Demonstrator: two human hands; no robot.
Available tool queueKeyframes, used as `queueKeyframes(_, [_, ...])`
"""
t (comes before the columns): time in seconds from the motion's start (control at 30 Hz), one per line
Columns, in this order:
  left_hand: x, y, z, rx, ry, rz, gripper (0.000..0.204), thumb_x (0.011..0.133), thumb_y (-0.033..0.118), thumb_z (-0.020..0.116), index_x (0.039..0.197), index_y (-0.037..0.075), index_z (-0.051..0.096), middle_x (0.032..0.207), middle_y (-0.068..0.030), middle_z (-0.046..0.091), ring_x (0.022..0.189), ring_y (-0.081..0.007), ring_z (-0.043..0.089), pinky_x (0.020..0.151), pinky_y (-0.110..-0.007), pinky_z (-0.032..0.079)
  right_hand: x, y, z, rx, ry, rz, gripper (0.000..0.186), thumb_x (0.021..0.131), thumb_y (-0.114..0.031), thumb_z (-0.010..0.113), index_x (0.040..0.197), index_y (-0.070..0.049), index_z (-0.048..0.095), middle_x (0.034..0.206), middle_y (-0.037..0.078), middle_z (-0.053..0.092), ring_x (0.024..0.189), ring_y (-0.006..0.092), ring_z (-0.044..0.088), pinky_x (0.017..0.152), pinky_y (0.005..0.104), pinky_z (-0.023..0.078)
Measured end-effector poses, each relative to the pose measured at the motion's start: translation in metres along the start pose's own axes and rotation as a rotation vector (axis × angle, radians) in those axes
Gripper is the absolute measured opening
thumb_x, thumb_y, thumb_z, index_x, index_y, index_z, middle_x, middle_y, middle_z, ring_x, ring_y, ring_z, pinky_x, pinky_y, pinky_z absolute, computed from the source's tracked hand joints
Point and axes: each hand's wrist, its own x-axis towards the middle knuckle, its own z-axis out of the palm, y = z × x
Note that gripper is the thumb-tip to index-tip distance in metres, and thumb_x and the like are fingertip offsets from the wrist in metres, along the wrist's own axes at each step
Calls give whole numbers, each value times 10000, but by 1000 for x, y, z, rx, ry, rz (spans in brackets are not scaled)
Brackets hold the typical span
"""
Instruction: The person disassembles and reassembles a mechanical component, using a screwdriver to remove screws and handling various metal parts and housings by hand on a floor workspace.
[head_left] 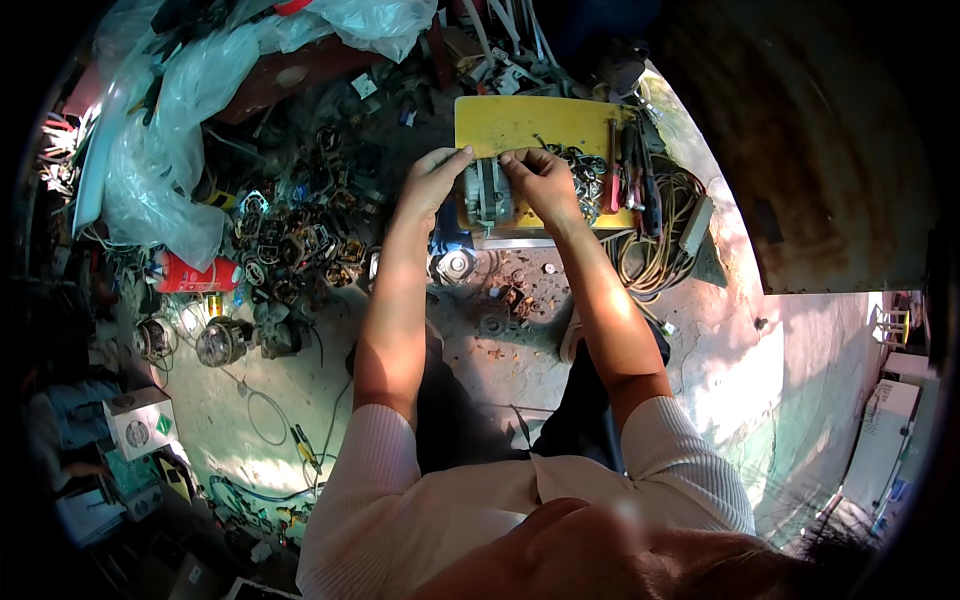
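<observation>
On the yellow board (pixel 530 120) in front of me stands a grey metal part (pixel 489 192) that looks like a small motor or transformer, with a dark band over its middle. My left hand (pixel 437 182) grips it at its left upper edge, fingers bent in. My right hand (pixel 543 182) pinches at its right upper edge; the fingertips partly hide what they hold. Just right of that hand lies a heap of shiny metal rings (pixel 588 172). Beyond the rings are a red-handled tool (pixel 612 180) and several dark-handled tools (pixel 650 195).
Coiled cable (pixel 645 265) lies right of the board, near a large rusty panel (pixel 810 150). Heaped metal scrap (pixel 300 235), clear plastic sheeting (pixel 160 170) and a red cylinder (pixel 195 272) fill the left. Round motor-like parts (pixel 222 342) and pliers (pixel 305 448) lie on the floor.
</observation>
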Motion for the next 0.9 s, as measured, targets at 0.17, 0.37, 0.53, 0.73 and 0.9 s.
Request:
queueKeyframes(0.17, [2,1,-3,12,-26,-8,287,921,266,685,1055,13,689,957,-21,685,913,-92,592,822,-236,447,2,5,-5,0,-7,-4,194,915,-180,680,922,13,704,771,16,683,642,66,560,605,234,464])
queueKeyframes(0.37, [2,-2,-5,45,-42,3,309,928,286,679,1055,5,685,959,-20,680,916,-87,582,825,-235,441,-1,1,0,-9,18,-22,195,913,-185,684,909,9,704,757,18,678,619,61,549,578,233,451])
queueKeyframes(0.53, [-4,6,0,41,-4,-10,286,919,258,691,1054,6,687,951,-19,679,908,-87,584,815,-236,447,1,1,-5,-7,2,22,195,915,-189,686,923,5,701,735,16,664,609,57,542,567,225,447])
queueKeyframes(0.73, [0,-2,-9,28,-96,17,259,918,221,691,1058,3,684,961,-20,679,906,-90,586,819,-240,452,0,1,-5,31,8,13,186,926,-184,675,939,1,692,740,17,659,590,57,528,542,227,432])
queueKeyframes(0.9, [-3,4,0,17,-8,10,232,919,190,681,1050,-2,687,958,-21,681,903,-90,590,813,-239,457,1,3,-6,-10,-13,9,202,932,-195,667,943,6,687,754,17,664,602,61,527,551,233,432])
